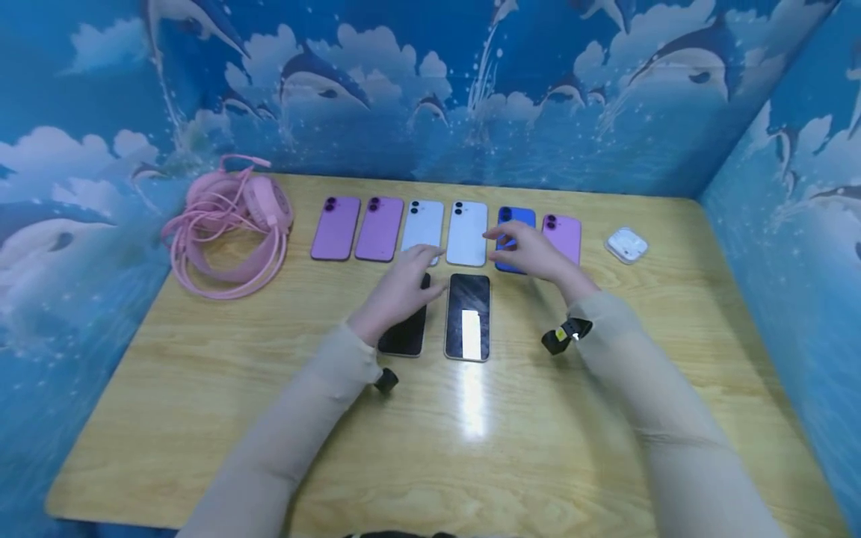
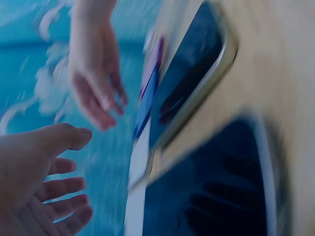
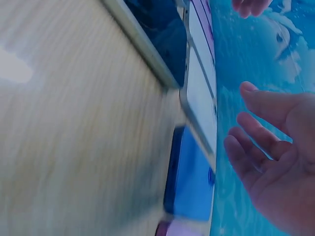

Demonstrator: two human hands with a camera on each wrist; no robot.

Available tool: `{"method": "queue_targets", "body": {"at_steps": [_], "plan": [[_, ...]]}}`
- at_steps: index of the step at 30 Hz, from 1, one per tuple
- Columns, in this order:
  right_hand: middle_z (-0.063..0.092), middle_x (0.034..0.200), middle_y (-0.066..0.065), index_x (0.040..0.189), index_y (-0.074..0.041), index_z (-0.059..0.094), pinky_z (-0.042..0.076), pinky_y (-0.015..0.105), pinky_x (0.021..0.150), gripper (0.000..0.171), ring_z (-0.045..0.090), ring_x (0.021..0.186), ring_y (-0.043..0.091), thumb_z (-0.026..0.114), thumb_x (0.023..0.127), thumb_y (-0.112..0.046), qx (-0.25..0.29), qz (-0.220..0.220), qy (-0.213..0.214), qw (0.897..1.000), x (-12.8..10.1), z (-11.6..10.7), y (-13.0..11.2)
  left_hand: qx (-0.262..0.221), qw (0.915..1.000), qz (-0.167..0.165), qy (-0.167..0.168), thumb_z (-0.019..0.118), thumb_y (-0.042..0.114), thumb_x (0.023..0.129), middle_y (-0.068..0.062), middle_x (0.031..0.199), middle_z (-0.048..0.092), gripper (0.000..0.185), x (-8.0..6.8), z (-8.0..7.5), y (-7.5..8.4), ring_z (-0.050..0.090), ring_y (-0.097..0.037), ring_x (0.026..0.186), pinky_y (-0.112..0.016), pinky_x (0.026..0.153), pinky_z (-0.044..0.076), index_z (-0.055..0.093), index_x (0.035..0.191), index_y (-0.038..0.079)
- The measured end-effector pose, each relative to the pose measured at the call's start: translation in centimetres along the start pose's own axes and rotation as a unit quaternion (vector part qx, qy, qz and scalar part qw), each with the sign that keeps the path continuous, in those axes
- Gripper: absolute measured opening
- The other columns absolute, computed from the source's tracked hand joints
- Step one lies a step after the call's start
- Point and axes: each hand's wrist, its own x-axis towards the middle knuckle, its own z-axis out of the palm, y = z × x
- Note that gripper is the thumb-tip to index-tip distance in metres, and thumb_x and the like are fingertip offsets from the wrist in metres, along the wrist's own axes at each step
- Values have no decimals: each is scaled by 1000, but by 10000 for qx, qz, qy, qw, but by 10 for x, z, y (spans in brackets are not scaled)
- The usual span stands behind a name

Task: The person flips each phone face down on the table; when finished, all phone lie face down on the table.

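My left hand (image 1: 402,290) is held above a dark-screened phone (image 1: 405,332), its fingers loosely spread and nothing between them. Beside that lies a second screen-up phone (image 1: 468,317) with a bright reflection on its glass. My right hand (image 1: 528,252) hovers over a blue phone (image 1: 516,217), fingers apart and holding nothing; the right wrist view shows the hand (image 3: 275,147) clear of the blue phone (image 3: 193,177). Two white phones (image 1: 467,233) lie back-up between the hands, the left one (image 1: 424,224) partly covered by my left fingers.
Two purple phones (image 1: 335,229) continue the back row leftward, and another purple phone (image 1: 563,235) lies at its right end. Pink headphones (image 1: 232,224) with a coiled cable sit at the left. A small white earphone case (image 1: 626,245) is at the right. Dolphin-printed walls surround the table.
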Motion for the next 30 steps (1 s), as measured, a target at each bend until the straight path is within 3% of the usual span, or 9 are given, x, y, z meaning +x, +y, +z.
{"method": "queue_targets", "body": {"at_steps": [4,8,11,15,19,23,26,30], "plan": [[52,132,15,132,-1,53,46,42,95,43,51,116,31,65,92,-14,38,-97,-227,9997,26,11,-15,-418,9966,-513,485,68,21,90,-15,140,46,58,-5,-24,-36,42,-29,128,-41,108,35,44,139,2],[51,134,14,134,-2,51,45,40,96,44,50,117,29,63,94,-15,326,-237,-339,9986,58,25,-33,-763,9875,-936,1016,66,19,91,-20,141,43,59,-15,-46,-74,38,-34,131,-46,111,30,41,140,-1],[52,134,13,135,-3,50,45,38,96,45,50,117,26,63,94,-17,598,-292,-320,9973,84,36,-47,-907,9767,-1229,1509,66,18,91,-22,141,41,59,-23,-56,-100,37,-36,131,-49,110,29,40,141,-2],[50,136,12,138,-4,47,46,36,95,49,49,119,24,63,94,-18,685,-325,-475,9960,114,54,-65,-1095,9587,-1572,2103,67,15,89,-24,138,44,58,-32,-55,-126,43,-39,125,-49,107,34,43,139,-4],[48,138,14,141,-3,43,45,33,97,54,49,121,25,63,93,-16,510,-432,-737,9950,138,69,-80,-1329,9468,-1903,2230,68,15,88,-22,137,46,59,-34,-47,-138,47,-38,121,-47,105,38,43,139,-2],[48,138,16,141,0,42,44,30,98,56,48,122,26,65,91,-12,269,-562,-742,9953,159,78,-92,-1401,9428,-1947,2316,69,15,87,-23,137,46,61,-28,-41,-142,48,-36,121,-44,106,38,43,140,-2],[49,137,15,140,0,43,44,29,98,55,50,120,25,66,90,-7,41,-640,-505,9967,174,88,-99,-1372,9418,-1895,2415,69,16,87,-24,136,46,61,-25,-38,-145,46,-36,122,-43,108,36,43,139,-3],[50,137,13,140,-3,44,44,27,98,55,51,119,24,65,90,-7,-147,-577,-438,9973,189,113,-104,-1326,9371,-2052,2493,71,16,86,-23,136,46,63,-38,-30,-154,44,-37,124,-45,109,33,44,138,-3]]}}
